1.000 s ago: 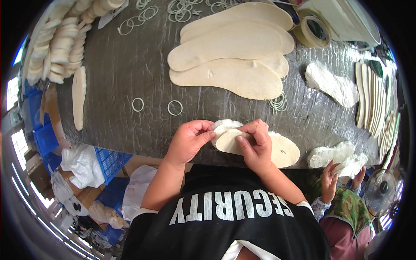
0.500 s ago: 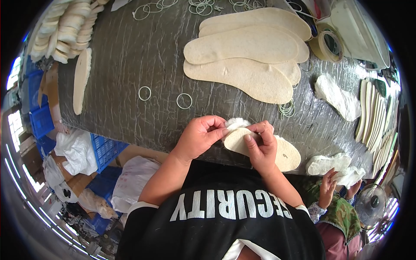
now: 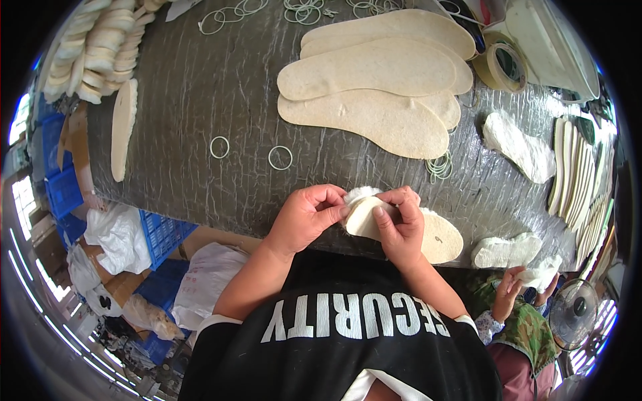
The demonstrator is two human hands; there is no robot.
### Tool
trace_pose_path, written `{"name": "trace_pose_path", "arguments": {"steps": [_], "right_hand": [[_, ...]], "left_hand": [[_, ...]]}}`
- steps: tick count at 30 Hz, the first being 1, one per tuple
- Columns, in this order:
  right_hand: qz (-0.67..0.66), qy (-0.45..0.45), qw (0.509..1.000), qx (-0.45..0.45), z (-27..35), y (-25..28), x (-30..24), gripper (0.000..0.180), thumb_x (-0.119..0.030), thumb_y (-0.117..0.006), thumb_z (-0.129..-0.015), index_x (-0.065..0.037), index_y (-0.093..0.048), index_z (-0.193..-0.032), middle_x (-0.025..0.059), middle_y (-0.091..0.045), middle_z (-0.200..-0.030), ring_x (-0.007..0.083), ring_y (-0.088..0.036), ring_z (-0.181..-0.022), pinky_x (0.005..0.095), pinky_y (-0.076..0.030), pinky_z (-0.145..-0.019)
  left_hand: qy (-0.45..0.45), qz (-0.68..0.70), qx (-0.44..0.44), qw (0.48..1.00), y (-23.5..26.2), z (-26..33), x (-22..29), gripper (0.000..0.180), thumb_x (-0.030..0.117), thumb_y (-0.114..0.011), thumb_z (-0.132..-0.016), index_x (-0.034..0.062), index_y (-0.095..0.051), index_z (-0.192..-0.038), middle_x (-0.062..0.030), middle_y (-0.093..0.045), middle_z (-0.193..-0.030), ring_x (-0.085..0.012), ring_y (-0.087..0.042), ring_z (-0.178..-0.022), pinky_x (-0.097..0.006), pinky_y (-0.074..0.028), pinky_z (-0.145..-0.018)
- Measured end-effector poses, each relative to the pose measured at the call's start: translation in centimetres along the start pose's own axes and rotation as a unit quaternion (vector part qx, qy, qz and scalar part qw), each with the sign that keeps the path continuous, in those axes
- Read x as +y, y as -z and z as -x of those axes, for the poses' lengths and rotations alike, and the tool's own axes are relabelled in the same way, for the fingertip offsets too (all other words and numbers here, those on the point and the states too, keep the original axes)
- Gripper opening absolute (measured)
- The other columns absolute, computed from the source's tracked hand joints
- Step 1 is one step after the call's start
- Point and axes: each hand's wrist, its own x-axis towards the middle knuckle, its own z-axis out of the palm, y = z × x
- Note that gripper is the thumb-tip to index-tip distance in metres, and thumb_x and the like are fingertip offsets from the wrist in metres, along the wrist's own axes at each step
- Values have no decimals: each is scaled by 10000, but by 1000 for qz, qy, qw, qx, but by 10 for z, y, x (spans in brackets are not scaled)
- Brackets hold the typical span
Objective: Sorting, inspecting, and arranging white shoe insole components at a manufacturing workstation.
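Note:
At the near edge of the table, a pair of fleecy cream insoles lies between my hands, with white fluff showing at the upper left end. My left hand pinches the left end between thumb and fingers. My right hand grips across the middle, thumb flat on the smooth face and fingers curled over the top. Beyond them is an overlapping stack of larger cream insoles. Two pale rubber bands, a left one and a right one, lie apart on the dark table.
Bundled fluffy insoles are piled far left, near a single insole. Tape rolls and a whitish bin stand far right. Rows of insoles line the right edge. A co-worker's hands hold white fleece near a fan.
The layers at the left end of the insoles have parted slightly under my fingers. My hands stay in nearly the same place; the view has shifted a little.

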Motion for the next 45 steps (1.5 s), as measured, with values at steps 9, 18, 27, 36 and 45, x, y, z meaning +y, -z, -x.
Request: {"name": "trace_pose_path", "arguments": {"steps": [9, 18, 27, 36, 45], "right_hand": [[12, -4, 1000, 6, 1, -2, -2, 150, -79, -675, -745, -74, -583, -863, 43, -594, -792, 221, -518, -752, 353, -325, -809], [70, 46, 996, 26, 3, -8, -5, 206, -81, -702, -706, -88, -585, -875, 31, -592, -794, 217, -508, -732, 367, -315, -783], [147, 77, 986, -15, 5, 0, -12, 538, -169, -784, -604, -100, -539, -1077, 54, -567, -1038, 258, -531, -922, 417, -320, -829], [263, 50, 958, -105, -1, 16, -3, 485, -304, -763, -631, -106, -568, -1029, 29, -575, -953, 244, -518, -900, 426, -334, -815], [312, 51, 947, -57, 6, 11, -1, 460, -312, -764, -619, -119, -588, -997, 28, -588, -943, 229, -537, -875, 417, -336, -806]], "left_hand": [[7, 107, -23, 994, -1, 2, -4, 126, 92, -670, -839, -7, -607, -793, -76, -594, -971, -125, -556, -823, -245, -455, -747], [-17, 100, 23, 995, -4, 9, -6, 291, 152, -698, -833, -29, -574, -1024, -51, -595, -947, -92, -557, -815, -232, -468, -748], [14, -131, 52, 990, 1, 19, -5, 330, -25, -671, -790, -4, -536, -1089, -37, -594, -993, -75, -565, -889, -224, -481, -781], [-227, -591, 113, 766, -9, 14, 8, 428, 40, -748, -664, 53, -560, -1049, -78, -555, -1001, -266, -547, -931, -362, -469, -778], [-320, -666, 56, 672, -11, 5, -5, 273, 159, -749, -662, 112, -641, -908, -22, -586, -1041, -262, -502, -1042, -426, -362, -910]]}}
